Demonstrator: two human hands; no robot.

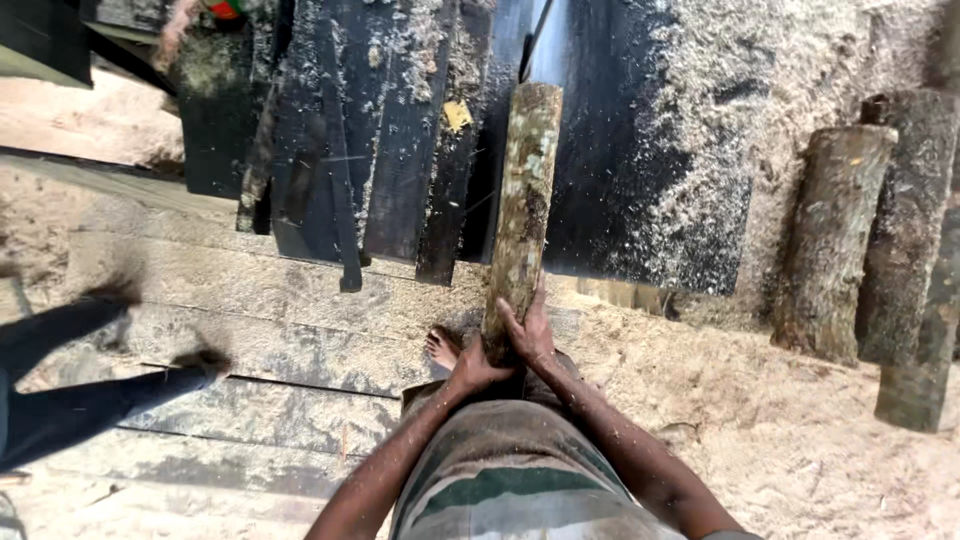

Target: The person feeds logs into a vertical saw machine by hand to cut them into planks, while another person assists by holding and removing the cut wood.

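While gripped at its near end by both hands, lies lengthwise on the dark saw table (pixel 640 200): rough round log (pixel 523 200), bark mottled green and grey, far end at the thin blade (pixel 535 40). Left hand (pixel 473 368) cupped under the log's butt, right hand (pixel 530 330) wrapped over it, fingers clamped tight. Pale sawdust heaped across the black metal surface and worn floor planks (pixel 260 340). Stacked upright-looking at far right, more bark-covered logs (pixel 880 240). Bare foot (pixel 441 348) beside the hands.

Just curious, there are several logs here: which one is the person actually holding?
The pale, mottled log lying on the dark saw table; both hands grip its near end. The other logs lie untouched to the right.
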